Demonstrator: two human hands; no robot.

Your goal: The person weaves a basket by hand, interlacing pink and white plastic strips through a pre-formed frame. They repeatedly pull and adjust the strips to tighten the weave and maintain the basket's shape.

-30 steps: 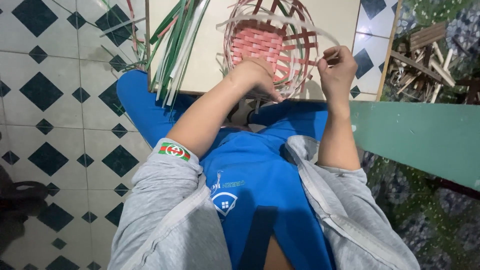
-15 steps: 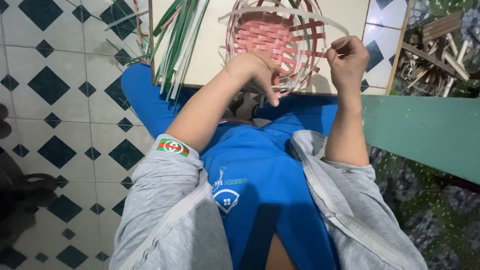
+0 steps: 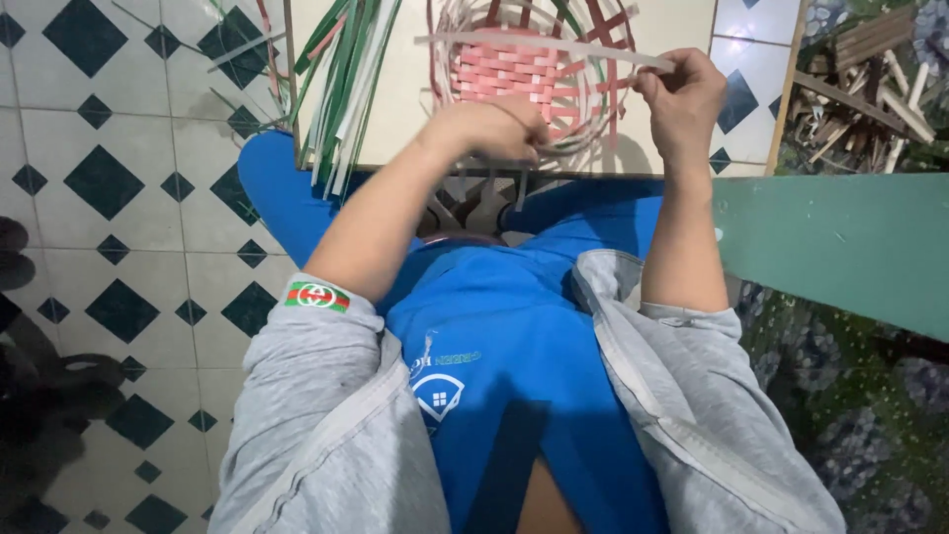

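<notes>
The left hand (image 3: 494, 129) grips the pink basket (image 3: 534, 69) rim at the board's (image 3: 415, 89) near edge; the right hand (image 3: 682, 94) pinches a pale strip (image 3: 534, 44).

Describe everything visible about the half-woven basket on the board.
The basket is unfinished, woven of flat pink and whitish strips, with a tight checkered pink base and loose upright stakes, some dark red or green. It sits on a pale board; its far side is cut off by the frame. The left hand rests on its near rim; the right hand pinches a long pale strip lying across it.
</notes>
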